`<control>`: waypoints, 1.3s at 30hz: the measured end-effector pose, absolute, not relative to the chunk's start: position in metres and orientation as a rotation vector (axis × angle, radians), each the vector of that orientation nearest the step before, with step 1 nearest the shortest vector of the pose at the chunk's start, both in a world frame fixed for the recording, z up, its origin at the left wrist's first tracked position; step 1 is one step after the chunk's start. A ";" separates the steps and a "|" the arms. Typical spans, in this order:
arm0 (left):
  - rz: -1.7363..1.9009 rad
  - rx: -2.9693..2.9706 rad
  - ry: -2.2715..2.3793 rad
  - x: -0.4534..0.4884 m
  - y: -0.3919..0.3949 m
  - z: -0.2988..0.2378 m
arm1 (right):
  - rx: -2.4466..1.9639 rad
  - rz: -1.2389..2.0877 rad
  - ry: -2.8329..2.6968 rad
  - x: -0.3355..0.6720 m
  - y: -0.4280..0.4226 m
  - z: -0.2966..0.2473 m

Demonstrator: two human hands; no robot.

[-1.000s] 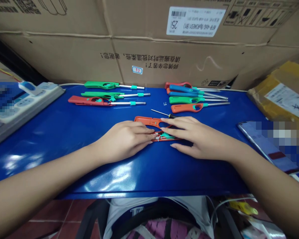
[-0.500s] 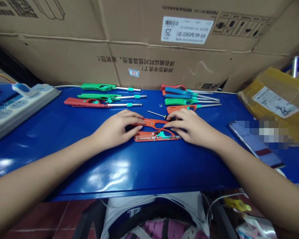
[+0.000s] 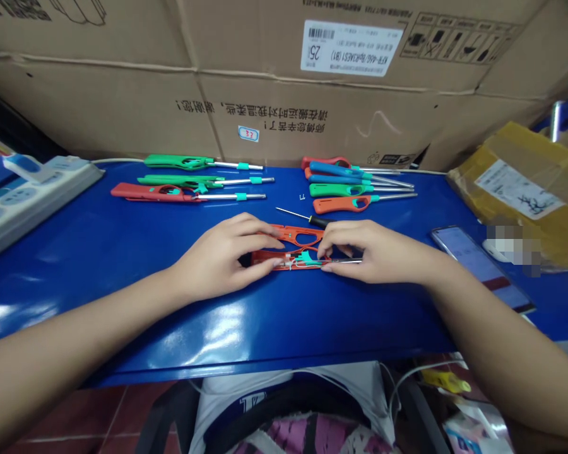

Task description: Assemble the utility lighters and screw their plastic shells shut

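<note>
Two orange halves of a lighter casing lie on the blue table between my hands. The far half (image 3: pixel 291 235) looks bare inside. In the near half (image 3: pixel 307 267) sit a teal trigger (image 3: pixel 305 256), white wires and a clear part. My left hand (image 3: pixel 231 255) closes on the left end of the near half, thumb at its edge, fingers reaching over toward the far half. At the other end, my right hand (image 3: pixel 366 251) pinches the near half by the trigger, a metal rod (image 3: pixel 349 260) beneath its fingers. A screwdriver (image 3: pixel 318 221) rests just beyond the casing.
Several green and red lighters (image 3: pixel 170 192) lie at the back left, and several coloured ones (image 3: pixel 341 203) at the back right. A power strip (image 3: pixel 38 195) stands left. On the right are a phone (image 3: pixel 473 265) and a taped box (image 3: pixel 525 189). A cardboard box (image 3: pixel 265 75) walls the back.
My right hand has moved from the far half and screwdriver down to the near half's right end. My left thumb has shifted onto the near half. The view has tilted slightly.
</note>
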State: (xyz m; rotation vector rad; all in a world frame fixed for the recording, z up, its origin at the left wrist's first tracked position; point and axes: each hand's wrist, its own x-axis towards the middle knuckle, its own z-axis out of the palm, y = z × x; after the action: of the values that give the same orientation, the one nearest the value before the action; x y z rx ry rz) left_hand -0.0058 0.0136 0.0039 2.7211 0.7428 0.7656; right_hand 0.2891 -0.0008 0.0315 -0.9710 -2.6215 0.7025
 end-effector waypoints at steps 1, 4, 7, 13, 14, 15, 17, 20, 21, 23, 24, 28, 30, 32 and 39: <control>0.737 2.734 0.729 -0.005 0.011 0.004 | -0.987 0.714 -2.627 0.288 -0.002 0.031; 0.688 2.745 0.695 -0.003 0.007 0.003 | -0.994 0.725 -2.607 0.284 -0.004 0.029; 0.687 2.737 0.669 -0.002 0.004 0.002 | -1.043 0.719 -2.561 0.281 -0.005 0.027; 0.632 2.777 0.660 0.000 0.001 -0.002 | -1.130 0.693 -2.522 0.277 -0.009 0.022; 0.636 2.769 0.663 0.001 0.001 -0.003 | -1.139 0.693 -2.514 0.276 -0.009 0.022; 0.642 2.763 0.665 0.001 0.000 -0.004 | -1.147 0.692 -2.506 0.276 -0.010 0.022; 0.654 2.756 0.674 0.002 0.000 -0.005 | -1.156 0.691 -2.489 0.275 -0.011 0.023; 0.657 2.760 0.683 0.002 0.000 -0.005 | -1.151 0.718 -2.480 0.274 -0.012 0.025; 0.657 2.764 0.681 0.002 0.000 -0.005 | -1.150 0.739 -2.483 0.274 -0.012 0.026; 0.662 2.775 0.675 0.002 0.000 -0.005 | -1.150 0.776 -2.491 0.273 -0.013 0.028; 0.659 2.782 0.676 0.002 0.000 -0.005 | -1.151 0.786 -2.493 0.273 -0.013 0.028; 0.599 2.868 0.686 0.001 0.000 -0.004 | -1.164 0.793 -2.468 0.273 -0.013 0.028; 0.541 2.916 0.675 0.001 -0.001 -0.003 | -1.246 0.827 -2.421 0.272 -0.013 0.027; 0.496 2.941 0.657 0.002 -0.002 -0.002 | -1.387 0.901 -2.334 0.271 -0.012 0.027; 0.452 2.980 0.661 0.002 -0.002 -0.003 | -1.523 0.956 -2.259 0.271 -0.011 0.026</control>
State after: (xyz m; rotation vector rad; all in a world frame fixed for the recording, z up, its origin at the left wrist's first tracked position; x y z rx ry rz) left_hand 0.0023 -0.0017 -0.0034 2.9797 0.6606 0.4520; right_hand 0.2708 -0.0111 0.0260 -1.5232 -2.2590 0.9563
